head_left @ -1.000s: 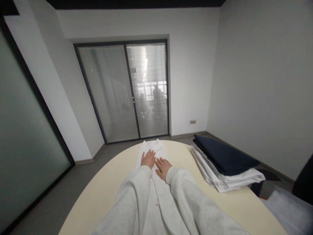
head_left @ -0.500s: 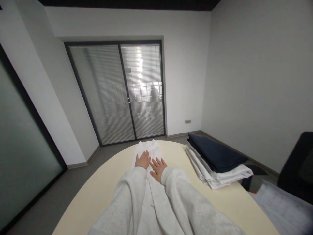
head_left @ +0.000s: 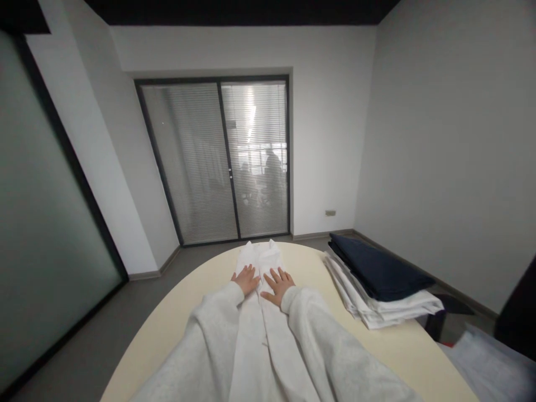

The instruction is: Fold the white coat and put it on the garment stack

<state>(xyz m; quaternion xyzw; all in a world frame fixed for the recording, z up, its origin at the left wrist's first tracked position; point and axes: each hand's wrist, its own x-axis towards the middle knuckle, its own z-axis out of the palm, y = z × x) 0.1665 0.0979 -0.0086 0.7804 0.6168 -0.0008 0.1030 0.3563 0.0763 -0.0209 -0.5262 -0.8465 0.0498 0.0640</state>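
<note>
A long white garment [head_left: 249,326], folded lengthwise, lies along the round table [head_left: 167,343] from its far edge toward me. A seam or fold line runs down its middle. My left hand [head_left: 247,279] rests flat on the left half near the far end, fingers spread. On the right half my right hand [head_left: 278,286] lies palm down, its fingers also spread. Both hands touch the cloth without gripping it. Loose light grey sleeves cover my wrists and hide parts of the garment's sides.
To the right a dark navy folded cloth [head_left: 377,271] sits on top of folded white cloth [head_left: 393,312]. Beyond the table's right edge are a blurred pale sheet [head_left: 489,363] and a black chair [head_left: 521,304]. A glass door with blinds [head_left: 196,167] is ahead.
My left hand has slid a little left and back toward me, so the hands are slightly farther apart. The view has turned a little left; the folded stack is unchanged.
</note>
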